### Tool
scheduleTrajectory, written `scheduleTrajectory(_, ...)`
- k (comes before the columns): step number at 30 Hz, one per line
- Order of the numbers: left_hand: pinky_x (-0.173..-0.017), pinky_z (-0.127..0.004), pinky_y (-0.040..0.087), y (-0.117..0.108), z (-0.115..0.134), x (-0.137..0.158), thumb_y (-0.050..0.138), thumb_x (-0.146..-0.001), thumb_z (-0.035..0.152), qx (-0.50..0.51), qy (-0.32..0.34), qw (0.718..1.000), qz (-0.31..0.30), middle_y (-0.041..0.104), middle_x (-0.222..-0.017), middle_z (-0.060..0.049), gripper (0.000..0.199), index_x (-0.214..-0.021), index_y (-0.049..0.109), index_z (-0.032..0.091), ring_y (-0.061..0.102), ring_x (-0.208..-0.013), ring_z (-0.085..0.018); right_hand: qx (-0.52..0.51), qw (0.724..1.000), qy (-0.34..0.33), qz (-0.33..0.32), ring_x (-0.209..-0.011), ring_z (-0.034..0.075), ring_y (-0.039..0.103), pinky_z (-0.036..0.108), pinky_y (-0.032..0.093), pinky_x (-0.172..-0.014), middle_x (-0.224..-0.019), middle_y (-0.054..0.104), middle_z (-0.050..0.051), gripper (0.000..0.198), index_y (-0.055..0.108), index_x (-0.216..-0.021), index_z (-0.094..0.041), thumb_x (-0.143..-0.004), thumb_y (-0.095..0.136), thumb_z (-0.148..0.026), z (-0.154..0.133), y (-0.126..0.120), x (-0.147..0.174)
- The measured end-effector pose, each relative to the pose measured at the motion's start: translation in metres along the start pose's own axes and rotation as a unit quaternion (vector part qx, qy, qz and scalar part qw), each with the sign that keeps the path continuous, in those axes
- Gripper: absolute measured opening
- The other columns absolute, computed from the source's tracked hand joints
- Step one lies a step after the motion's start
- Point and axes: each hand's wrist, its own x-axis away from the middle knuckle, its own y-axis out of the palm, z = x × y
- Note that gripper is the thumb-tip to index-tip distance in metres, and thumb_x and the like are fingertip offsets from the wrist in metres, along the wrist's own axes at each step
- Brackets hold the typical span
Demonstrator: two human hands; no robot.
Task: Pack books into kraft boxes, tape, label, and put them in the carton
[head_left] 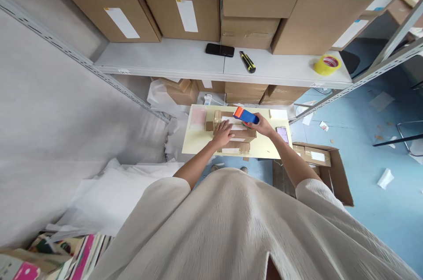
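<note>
Clamping its fingers on a blue-and-orange handheld tape dispenser [246, 115], the right hand [262, 125] holds it over a brown cardboard box [246, 134] on a pale-yellow rectangular tabletop [194, 141]; the left hand [222, 133] rests on the box, fingers slightly apart.

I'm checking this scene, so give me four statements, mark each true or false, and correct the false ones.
1. The right hand holds a blue-and-orange tool. True.
2. The left hand grips the yellow-and-black cutter. False: it rests on a cardboard box; the cutter lies on the shelf.
3. A yellow tape roll sits on the shelf. True.
4. The lit phone lies left of that box. False: it lies to the right.
</note>
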Motion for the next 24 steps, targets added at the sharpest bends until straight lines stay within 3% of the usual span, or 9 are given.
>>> scheduleTrajectory(5, -0.148, -0.053, 0.015, -0.003, 0.003, 0.002, 0.057, -0.111, 0.044, -0.016, -0.002, 1.0, -0.004, 0.026, -0.194, -0.01, 0.068, -0.176, 0.05, 0.024, 0.021, -0.181, -0.031, 0.013, 1.0, -0.013, -0.012, -0.12, 0.036, 0.073, 0.052, 0.06, -0.107, -0.13, 0.08, 0.013, 0.068, 0.063, -0.138, -0.026, -0.083, 0.083, -0.061, -0.006, -0.007, 0.005)
scheduleTrajectory(9, -0.148, -0.054, 0.016, -0.006, 0.005, 0.003, 0.058, -0.111, 0.044, -0.015, -0.003, 1.0, -0.001, 0.028, -0.193, -0.009, 0.068, -0.176, 0.05, 0.027, 0.022, -0.18, -0.031, 0.068, 0.998, 0.002, -0.016, -0.118, 0.037, 0.072, 0.05, 0.06, -0.101, -0.124, 0.079, 0.011, 0.067, 0.061, -0.131, -0.027, -0.081, 0.087, -0.064, -0.007, -0.009, 0.009)
scheduleTrajectory(14, -0.147, -0.054, 0.017, -0.009, 0.005, 0.004, 0.064, -0.107, 0.04, 0.009, -0.003, 1.0, 0.004, 0.031, -0.192, -0.01, 0.066, -0.172, 0.056, 0.027, 0.024, -0.18, -0.033, 0.114, 0.993, 0.024, 0.027, -0.101, 0.033, 0.072, 0.042, 0.06, -0.087, -0.108, 0.077, 0.01, 0.066, 0.06, -0.108, -0.027, -0.073, 0.092, -0.072, 0.005, -0.014, 0.011)
scheduleTrajectory(17, -0.145, -0.054, 0.026, -0.018, 0.004, 0.001, 0.064, -0.106, 0.032, 0.061, -0.009, 0.998, 0.023, 0.041, -0.188, -0.011, 0.058, -0.164, 0.064, 0.024, 0.033, -0.176, -0.033, 0.1, 0.995, 0.012, 0.018, -0.09, 0.029, 0.071, 0.039, 0.058, -0.08, -0.102, 0.078, 0.008, 0.065, 0.06, -0.103, -0.027, -0.069, 0.096, -0.069, 0.014, -0.02, 0.011)
scheduleTrajectory(20, -0.135, -0.049, 0.044, -0.036, 0.009, -0.009, 0.06, -0.107, 0.024, 0.162, -0.035, 0.983, 0.083, 0.059, -0.174, -0.015, 0.05, -0.156, 0.07, 0.021, 0.058, -0.16, -0.031, 0.083, 0.997, 0.002, -0.002, -0.087, 0.028, 0.071, 0.038, 0.057, -0.077, -0.102, 0.079, 0.008, 0.061, 0.062, -0.104, -0.026, -0.069, 0.098, -0.06, 0.021, -0.026, 0.011)
scheduleTrajectory(22, -0.122, -0.044, 0.055, -0.05, 0.017, -0.019, 0.06, -0.108, 0.022, 0.245, -0.05, 0.961, 0.121, 0.074, -0.154, -0.015, 0.043, -0.149, 0.073, 0.02, 0.074, -0.137, -0.027, 0.075, 0.997, 0.004, -0.004, -0.089, 0.029, 0.073, 0.038, 0.058, -0.078, -0.104, 0.08, 0.009, 0.059, 0.062, -0.106, -0.025, -0.069, 0.098, -0.055, 0.025, -0.027, 0.01)
scheduleTrajectory(24, -0.111, -0.04, 0.06, -0.062, 0.03, -0.032, 0.066, -0.107, 0.024, 0.329, -0.052, 0.934, 0.133, 0.083, -0.132, -0.014, 0.034, -0.139, 0.076, 0.019, 0.08, -0.12, -0.026, 0.068, 0.998, 0.011, 0.0, -0.092, 0.029, 0.074, 0.039, 0.059, -0.081, -0.105, 0.08, 0.009, 0.058, 0.062, -0.107, -0.025, -0.068, 0.098, -0.048, 0.029, -0.027, 0.009)
